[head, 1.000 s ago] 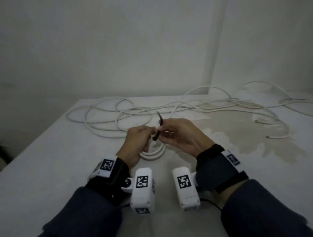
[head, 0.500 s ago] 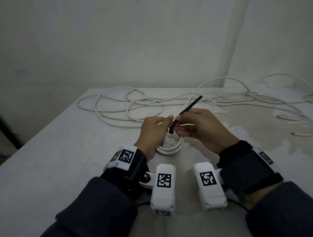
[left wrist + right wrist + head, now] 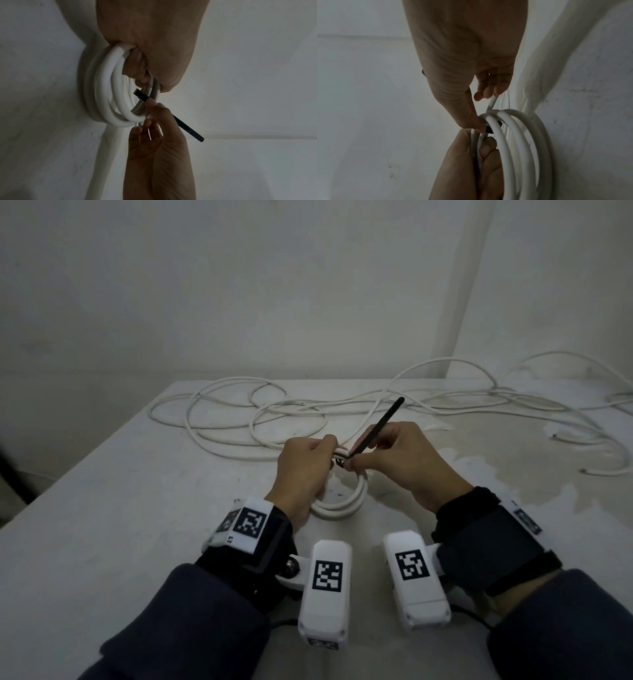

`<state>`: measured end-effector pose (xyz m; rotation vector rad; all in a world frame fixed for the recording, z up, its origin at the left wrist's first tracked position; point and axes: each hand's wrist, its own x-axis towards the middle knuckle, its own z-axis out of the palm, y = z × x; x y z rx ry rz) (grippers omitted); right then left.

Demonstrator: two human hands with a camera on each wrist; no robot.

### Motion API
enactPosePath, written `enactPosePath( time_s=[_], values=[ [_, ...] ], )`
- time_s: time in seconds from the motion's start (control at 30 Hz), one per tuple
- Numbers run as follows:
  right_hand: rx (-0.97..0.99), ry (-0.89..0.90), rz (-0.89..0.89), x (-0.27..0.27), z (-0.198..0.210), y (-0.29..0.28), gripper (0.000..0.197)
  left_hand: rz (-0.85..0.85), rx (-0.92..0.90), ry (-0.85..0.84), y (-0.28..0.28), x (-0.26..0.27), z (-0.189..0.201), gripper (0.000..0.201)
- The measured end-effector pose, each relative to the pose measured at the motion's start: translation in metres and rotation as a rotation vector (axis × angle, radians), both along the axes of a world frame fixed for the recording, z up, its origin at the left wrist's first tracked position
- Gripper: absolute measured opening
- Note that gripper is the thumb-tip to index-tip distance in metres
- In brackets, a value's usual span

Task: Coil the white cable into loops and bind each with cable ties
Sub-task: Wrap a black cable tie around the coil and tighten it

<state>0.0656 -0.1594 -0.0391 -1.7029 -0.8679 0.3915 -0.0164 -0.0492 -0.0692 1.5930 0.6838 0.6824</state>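
Head view: our left hand (image 3: 303,470) grips the coiled white round cable (image 3: 346,501) near the surface's (image 3: 102,525) front edge; our right hand (image 3: 394,460) pinches the thin black plastic cable tie (image 3: 376,428) against it.

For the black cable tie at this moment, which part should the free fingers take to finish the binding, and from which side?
Probably the long free tail of the black cable tie, taken from the far, upper side. It sticks up clear of the coiled white cable, while the right hand pinches its lower part at the bundle that the left hand grips.
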Motion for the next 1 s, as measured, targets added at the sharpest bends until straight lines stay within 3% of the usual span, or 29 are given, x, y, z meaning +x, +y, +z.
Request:
enactPosePath(
  time_s=[0.17, 0.3, 0.5, 0.67, 0.77, 1.0],
  values=[
    [0.032, -0.027, 0.015, 0.0025, -0.002, 0.0, 0.027, -0.005, 0.043, -0.013, -0.0045, -0.0009, 0.0043, 0.026],
    [0.06, -0.064, 0.004, 0.0039, -0.0043, 0.0015, 0.027, -0.005, -0.03, 0.015, -0.0042, 0.0009, 0.0031, 0.017],
    [0.042, -0.153, 0.0, 0.0043, -0.0061, 0.0017, 0.015, -0.038, -0.143, 0.002, -0.0081, -0.0016, 0.0059, 0.026],
    [0.079, -0.132, -0.001, 0.0051, -0.0069, 0.002, 0.03, 0.009, 0.008, 0.019, -0.0075, -0.0008, 0.0082, 0.028],
    [0.07, -0.138, -0.009, 0.0045, -0.0071, 0.0024, 0.023, 0.008, 0.056, 0.05, -0.0083, -0.0003, 0.0083, 0.027],
    [0.077, -0.05, 0.021, 0.003, -0.0061, 0.0011, 0.024, -0.012, -0.101, -0.049, -0.0071, -0.002, 0.0059, 0.021]
  ],
)
